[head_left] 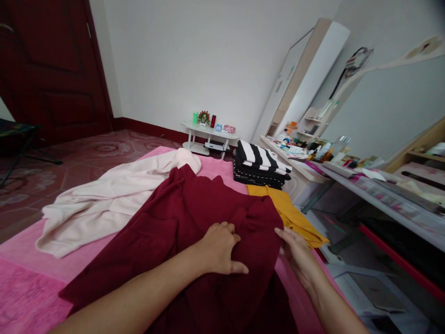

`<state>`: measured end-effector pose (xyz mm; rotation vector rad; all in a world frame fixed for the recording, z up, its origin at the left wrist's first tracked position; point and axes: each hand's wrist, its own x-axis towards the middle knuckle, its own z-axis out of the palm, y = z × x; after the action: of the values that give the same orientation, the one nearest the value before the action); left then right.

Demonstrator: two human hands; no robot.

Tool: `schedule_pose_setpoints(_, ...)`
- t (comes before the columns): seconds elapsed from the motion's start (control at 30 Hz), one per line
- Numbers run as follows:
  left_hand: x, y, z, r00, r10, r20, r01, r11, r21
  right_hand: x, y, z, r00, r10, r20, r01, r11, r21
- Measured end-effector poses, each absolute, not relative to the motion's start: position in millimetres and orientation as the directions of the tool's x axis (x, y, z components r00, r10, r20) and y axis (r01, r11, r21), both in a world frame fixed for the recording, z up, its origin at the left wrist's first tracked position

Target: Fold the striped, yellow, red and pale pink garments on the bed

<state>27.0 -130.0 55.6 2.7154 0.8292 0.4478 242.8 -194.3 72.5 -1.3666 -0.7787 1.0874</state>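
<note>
A dark red garment point(215, 199) lies spread and loosely creased over the pink bed cover point(21, 264). My left hand point(220, 250) rests on top of it near the middle, thumb stretched away from the fingers. At the garment's right edge my right hand point(294, 243) pinches the cloth, thumb above and the other fingers partly hidden beneath. Just past that hand is a folded mustard yellow garment point(295, 215). A cream garment point(114, 188) lies crumpled to the left, partly under the dark red one.
A stack of folded black-and-white clothes point(262, 162) sits at the bed's far right corner. Beyond stands a small white table point(208, 131) with ornaments. To the right, a cluttered dressing table point(309, 169) runs close beside the bed. A folding stool point(21, 132) is far left.
</note>
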Motion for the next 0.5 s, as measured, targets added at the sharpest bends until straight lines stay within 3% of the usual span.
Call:
schedule_pose_setpoints(0.23, 39.9, -169.9, 61.5, 0.765, 0.611, 0.202, 0.5, -0.762, 0.411, 231.2, -185.6, 74.7, 0.412, 0.89, -0.194, -0.367, -0.033, -0.93)
schedule_pose_setpoints(0.33, 45.1, -170.0, 67.2, 0.743, 0.644, 0.18, 0.465, -0.691, 0.553, 221.8, -186.2, 84.9, 0.377, 0.913, -0.156, -0.388, 0.003, -0.922)
schedule_pose_setpoints(0.43, 39.0, -151.4, 88.2, 0.731, 0.658, 0.182, 0.199, -0.46, 0.865, 219.3, -190.2, 92.9, 0.312, 0.948, -0.06, -0.255, 0.023, -0.967)
schedule_pose_setpoints(0.5, 25.7, -133.7, 109.4, 0.635, 0.751, 0.177, -0.015, -0.217, 0.976, 224.0, -193.8, 89.8, 0.3, 0.952, 0.059, 0.023, 0.055, -0.998)
